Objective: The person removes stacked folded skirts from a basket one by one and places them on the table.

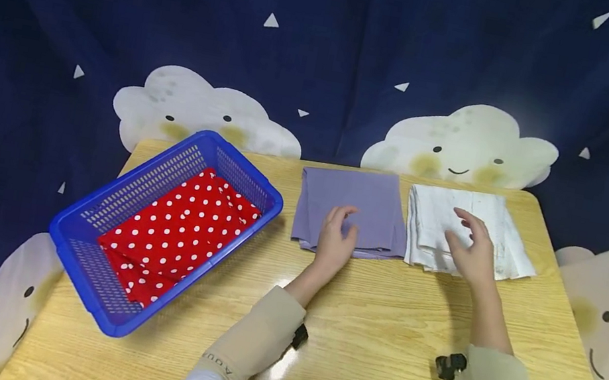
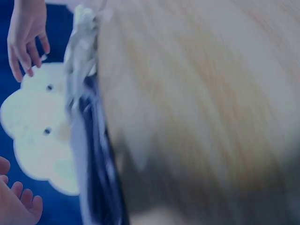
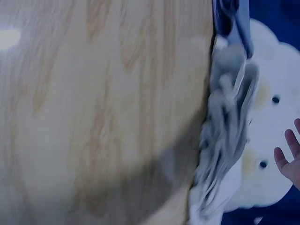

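My left hand [image 1: 335, 241] hovers at the front part of a folded purple cloth [image 1: 352, 191], its fingers loosely bent with nothing between them. Over a folded white cloth [image 1: 438, 222] to the right is my right hand [image 1: 475, 252], thumb and fingers apart and holding nothing. In the left wrist view, the left hand [image 2: 18, 201] appears apart from the layered edge of the purple cloth [image 2: 96, 159]. The right wrist view has the right hand [image 3: 291, 159] at its edge, with a gap to the bunched white cloth [image 3: 225, 112].
A blue plastic basket [image 1: 69, 231] stands slanted on the left of the wooden table [image 1: 377, 336], with a red polka-dot cloth [image 1: 177, 229] lying inside. Behind the table hangs a dark blue curtain [image 1: 327, 53] with cloud shapes. Both cloths lie near the table's far edge.
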`<state>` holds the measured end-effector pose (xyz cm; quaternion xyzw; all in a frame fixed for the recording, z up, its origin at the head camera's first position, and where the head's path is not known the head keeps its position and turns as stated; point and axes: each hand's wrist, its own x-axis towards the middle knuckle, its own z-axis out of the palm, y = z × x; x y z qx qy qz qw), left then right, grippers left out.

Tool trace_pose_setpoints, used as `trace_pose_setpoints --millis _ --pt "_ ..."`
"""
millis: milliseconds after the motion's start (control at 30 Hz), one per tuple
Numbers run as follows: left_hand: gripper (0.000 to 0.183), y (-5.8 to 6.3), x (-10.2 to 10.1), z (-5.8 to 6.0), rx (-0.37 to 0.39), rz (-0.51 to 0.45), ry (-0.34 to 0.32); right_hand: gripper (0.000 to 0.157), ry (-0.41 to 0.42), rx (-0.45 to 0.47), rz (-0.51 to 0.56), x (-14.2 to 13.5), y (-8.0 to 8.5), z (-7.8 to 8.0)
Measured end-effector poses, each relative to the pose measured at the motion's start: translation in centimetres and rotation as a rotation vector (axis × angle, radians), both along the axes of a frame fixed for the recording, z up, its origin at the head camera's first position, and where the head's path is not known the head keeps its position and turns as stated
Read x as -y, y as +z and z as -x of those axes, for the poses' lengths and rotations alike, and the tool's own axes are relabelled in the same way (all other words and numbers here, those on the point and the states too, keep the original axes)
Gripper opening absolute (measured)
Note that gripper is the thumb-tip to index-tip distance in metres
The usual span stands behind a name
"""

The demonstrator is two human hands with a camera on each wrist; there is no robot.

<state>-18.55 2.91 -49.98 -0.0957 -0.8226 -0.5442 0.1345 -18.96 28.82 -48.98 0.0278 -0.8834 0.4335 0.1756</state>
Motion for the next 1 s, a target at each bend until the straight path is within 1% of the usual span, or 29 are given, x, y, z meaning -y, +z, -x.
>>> trace_pose_setpoints --millis 133,267,367,467,567,667,833,900,1000 --pt "0.031 1.2 2.9 -0.3 -0.073 0.053 0.032 0.046 0.087 -0.039 0.000 2.3 0.8 0.6" --pt "0.033 2.5 5.8 -0.8 -0.139 0.105 0.089 0.047 0.182 -0.056 0.012 4.8 1.7 1.1" --pt "0.034 3.4 8.1 -1.3 -0.170 0.125 0.144 0.046 0.241 -0.053 0.018 6.9 2.2 1.5" --pt "0.034 4.0 10.2 -1.9 -0.174 0.128 0.180 0.046 0.294 -0.053 0.023 8.9 2.6 1.7" --pt "0.034 4.3 12.2 -2.4 -0.158 0.115 0.211 0.045 0.350 -0.065 0.013 10.9 2.8 2.1" --pt "0.035 4.5 14.4 -3.1 -0.118 0.110 0.256 0.045 0.403 -0.073 -0.011 13.0 3.0 2.5" --pt "0.039 4.8 17.9 -4.5 -0.009 0.136 0.340 0.046 0.466 -0.074 -0.055 16.3 3.5 3.2" --pt "0.041 4.9 19.3 -5.1 0.022 0.151 0.376 0.046 0.499 -0.068 -0.070 17.6 3.7 3.5" --pt "0.045 4.9 21.4 -5.9 0.086 0.180 0.441 0.046 0.548 -0.057 -0.089 19.3 3.8 4.1"
